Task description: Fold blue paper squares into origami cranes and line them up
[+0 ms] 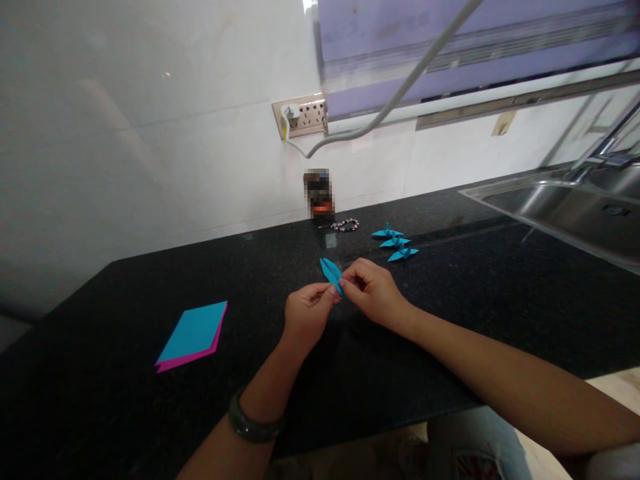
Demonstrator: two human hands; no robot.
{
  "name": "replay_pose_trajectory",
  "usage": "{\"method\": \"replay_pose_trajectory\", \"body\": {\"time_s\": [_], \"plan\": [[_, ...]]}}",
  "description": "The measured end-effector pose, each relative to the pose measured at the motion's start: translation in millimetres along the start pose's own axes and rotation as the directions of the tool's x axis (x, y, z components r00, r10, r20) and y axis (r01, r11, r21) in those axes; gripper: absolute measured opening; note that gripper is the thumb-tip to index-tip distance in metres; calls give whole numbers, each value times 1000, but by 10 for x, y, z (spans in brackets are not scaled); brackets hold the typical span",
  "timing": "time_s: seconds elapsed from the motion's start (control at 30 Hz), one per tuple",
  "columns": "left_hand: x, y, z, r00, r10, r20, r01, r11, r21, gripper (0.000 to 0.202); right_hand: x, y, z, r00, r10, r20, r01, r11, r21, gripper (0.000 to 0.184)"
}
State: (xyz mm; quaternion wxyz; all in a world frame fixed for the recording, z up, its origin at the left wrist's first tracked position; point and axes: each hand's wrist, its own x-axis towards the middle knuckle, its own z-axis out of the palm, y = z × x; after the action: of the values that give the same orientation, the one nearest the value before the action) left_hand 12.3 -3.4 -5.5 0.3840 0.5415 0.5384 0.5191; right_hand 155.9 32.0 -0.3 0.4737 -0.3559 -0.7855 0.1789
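Observation:
Between my two hands is a folded piece of blue origami paper [330, 270], long and narrow, with a split at its far tip. My left hand [309, 312] pinches its near end from the left, thumb on top. From the right, the fingertips of my right hand [375, 288] pinch the same end. Part of the near end is hidden by my fingers. Beyond my right hand, three blue paper cranes [399, 243] stand in a slanting row on the dark counter [260, 387].
Blue and pink square paper sheets [195, 330] lie stacked at the left. Near the wall are a bead bracelet [346, 225] and a blurred-out object [319, 193]. A steel sink [545, 200] is at the right. A grey cable [400, 97] runs by the wall socket [300, 117].

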Motion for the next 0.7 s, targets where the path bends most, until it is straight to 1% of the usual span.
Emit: {"method": "replay_pose_trajectory", "body": {"time_s": [0.07,0.2,0.3,0.37,0.43,0.5,0.6,0.7], "plan": [[-8,8,7,1000,15,-5,-15,1000,19,21,-17,-6,-3,1000,-13,24,14,999,-29,7],[-23,37,21,999,35,-30,-33,998,55,16,-36,-9,-2,994,-88,61,92,993,-78,6],[-29,42,10,993,113,-45,-104,980,169,16,-43,-7,7,990,-116,76,124,987,-102,8],[-29,30,-9,979,202,-16,-190,942,278,17,-46,-10,9,989,-122,82,131,984,-124,10],[-26,15,-31,958,287,27,-275,883,381,19,-47,-18,4,989,-123,80,133,980,-148,12],[-21,2,-48,936,345,65,-337,832,441,21,-45,-28,-6,990,-114,82,126,977,-171,13],[-13,-11,-63,918,385,95,-382,796,469,22,-39,-37,-20,989,-102,104,121,973,-197,14],[-3,-22,-71,913,393,112,-393,771,500,23,-37,-30,-22,983,-126,136,152,967,-203,16]]}}
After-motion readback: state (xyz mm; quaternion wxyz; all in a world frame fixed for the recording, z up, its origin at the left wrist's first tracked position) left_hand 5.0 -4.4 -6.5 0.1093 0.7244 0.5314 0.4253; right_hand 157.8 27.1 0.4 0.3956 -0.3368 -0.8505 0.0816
